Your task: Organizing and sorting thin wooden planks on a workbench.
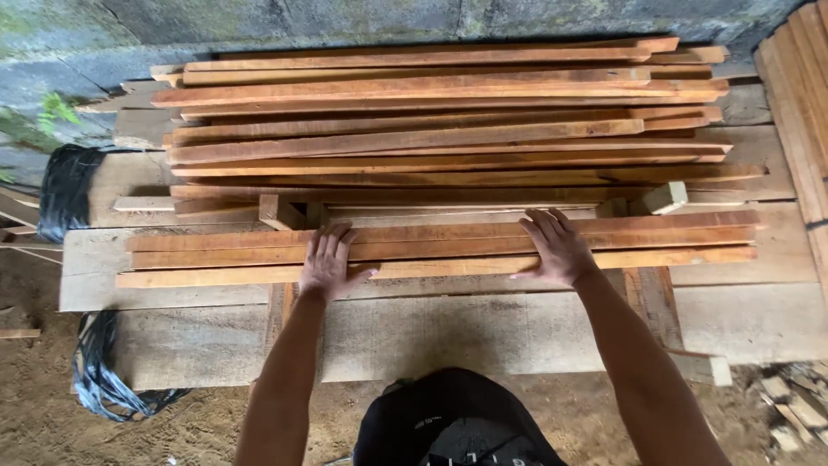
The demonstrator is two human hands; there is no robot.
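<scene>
The person leans over a pile of long reddish wood strips (440, 129) on pale planks (483, 332). In front of the pile lie 3 more strips (440, 246), side by side. The left hand (329, 261) lies flat on them, fingers spread wide, holding nothing. The right hand (558, 250) lies flat on the same strips, also open. Black plastic (65, 190) is bunched up at the left end. The ground is dirt (43, 414).
</scene>
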